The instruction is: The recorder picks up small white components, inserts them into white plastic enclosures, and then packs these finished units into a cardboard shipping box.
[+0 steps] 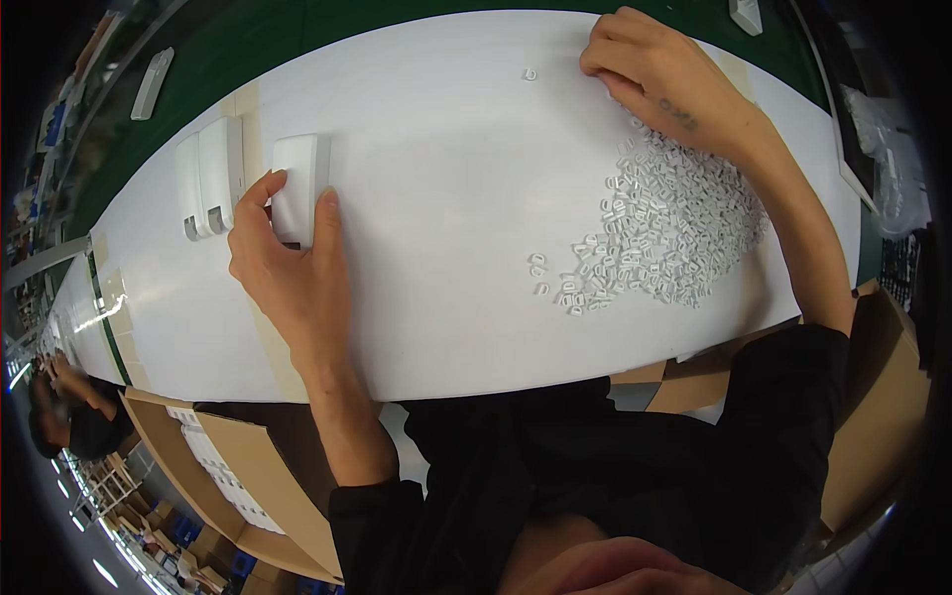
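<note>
My left hand [295, 263] has its thumb and fingers around the near end of a white plastic casing [299, 159], which lies on the white table. Two similar white casings [211, 174] lie side by side just left of it. At the far right, my right hand [650, 61] is closed, with its fingertips curled down by the tabletop. Whatever those fingers hold is hidden. Below that hand and wrist spreads a pile of small white plastic clips [674, 223]. One loose clip [531, 74] lies apart, left of my right hand.
An open cardboard box [243, 486] with rows of white parts stands below the table's near left edge. Another carton [873, 397] is at the right. White pieces lie on the green surface [397, 30] beyond the table. Another person [84, 407] is at the far left.
</note>
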`<state>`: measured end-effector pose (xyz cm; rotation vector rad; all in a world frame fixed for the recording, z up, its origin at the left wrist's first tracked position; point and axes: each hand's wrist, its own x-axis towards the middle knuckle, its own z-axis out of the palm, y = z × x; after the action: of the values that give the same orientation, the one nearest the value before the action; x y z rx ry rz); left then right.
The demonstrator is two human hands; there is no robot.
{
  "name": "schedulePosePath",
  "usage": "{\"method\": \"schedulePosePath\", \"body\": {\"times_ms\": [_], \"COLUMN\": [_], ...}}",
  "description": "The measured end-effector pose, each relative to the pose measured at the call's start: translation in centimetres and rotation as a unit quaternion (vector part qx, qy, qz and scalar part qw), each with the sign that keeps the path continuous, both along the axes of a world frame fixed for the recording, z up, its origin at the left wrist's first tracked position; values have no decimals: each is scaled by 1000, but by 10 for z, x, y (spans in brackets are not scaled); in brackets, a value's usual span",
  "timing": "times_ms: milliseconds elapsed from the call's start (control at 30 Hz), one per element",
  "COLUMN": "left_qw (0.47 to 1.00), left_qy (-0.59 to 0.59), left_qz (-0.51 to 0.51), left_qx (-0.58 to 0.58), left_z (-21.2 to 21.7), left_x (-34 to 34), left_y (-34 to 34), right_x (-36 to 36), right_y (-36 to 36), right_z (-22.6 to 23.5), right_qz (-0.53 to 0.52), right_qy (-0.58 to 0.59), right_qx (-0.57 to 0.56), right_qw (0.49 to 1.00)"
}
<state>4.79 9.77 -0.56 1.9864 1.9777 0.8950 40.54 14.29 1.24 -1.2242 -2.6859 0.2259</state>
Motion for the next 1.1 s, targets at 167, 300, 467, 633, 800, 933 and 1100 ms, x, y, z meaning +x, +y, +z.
{"method": "schedulePosePath", "body": {"times_ms": [167, 300, 467, 633, 800, 933, 1100], "left_qw": [1000, 1000, 998, 917, 760, 708, 596], "left_qy": [-10, 4, -14, -392, -636, -681, -770], "left_qz": [0, -16, -50, -45, -63, -85, -130], "left_qx": [-1, 0, -34, -51, -119, -164, -188], "left_z": [1, -1, 12, 23, 23, 21, 18], "left_x": [-2, -6, -16, -14, -20, -13, -8], "left_y": [-4, -8, -28, -49, -62, -65, -76], "right_x": [-1, -10, -23, -35, -39, -74, -189], "right_y": [-9, -22, -24, -24, -19, -44, -138], "right_z": [6, 5, 1, 7, 6, 12, 45], "right_qz": [-106, -170, -239, -291, -321, -294, -255], "right_qy": [78, 104, 52, 19, 4, 103, 402], "right_qx": [-6, 2, 9, -5, -12, 14, -229], "right_qw": [991, 980, 969, 956, 947, 950, 849]}}
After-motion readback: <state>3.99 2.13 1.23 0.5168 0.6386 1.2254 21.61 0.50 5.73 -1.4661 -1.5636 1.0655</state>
